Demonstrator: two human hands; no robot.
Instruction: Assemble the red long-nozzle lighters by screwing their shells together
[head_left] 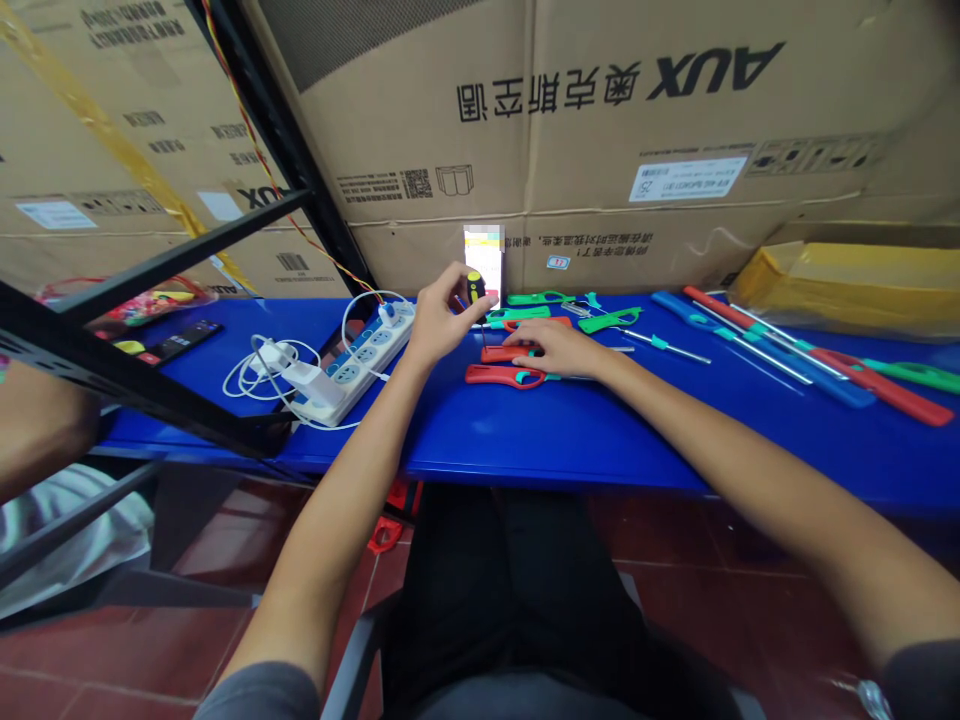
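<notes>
Cardboard boxes: stacked behind everything across the top of the frame, big cartons (570,150) with upside-down black print; a black metal frame (172,260) cuts across the upper left.
Blue surface: the surface (480,440) runs across the middle of the frame, above a red tiled floor (712,580).
Left hand: near the centre, the left hand (442,312) has thumb and fingers pinching a yellow-and-black screwdriver (474,287), held upright, shaft down.
Red lighter: it lies at the centre, this red lighter (495,354), under the screwdriver's shaft; I can't tell if the tip touches it.
Right hand: bent fingers over the red lighter's right part, the right hand (562,348); from here I can't tell whether it grips or just steadies.
Second red lighter: just below the first one in the frame, a second red lighter (491,375).
Phone: lit and leaning against the carton behind the left hand, a phone (480,248).
Right of frame: long red, blue and green lighters (885,385) near a yellow-brown box (862,285).
Left of frame: a white power strip (367,365) with plugs; beyond it, another person's arm (45,420).
</notes>
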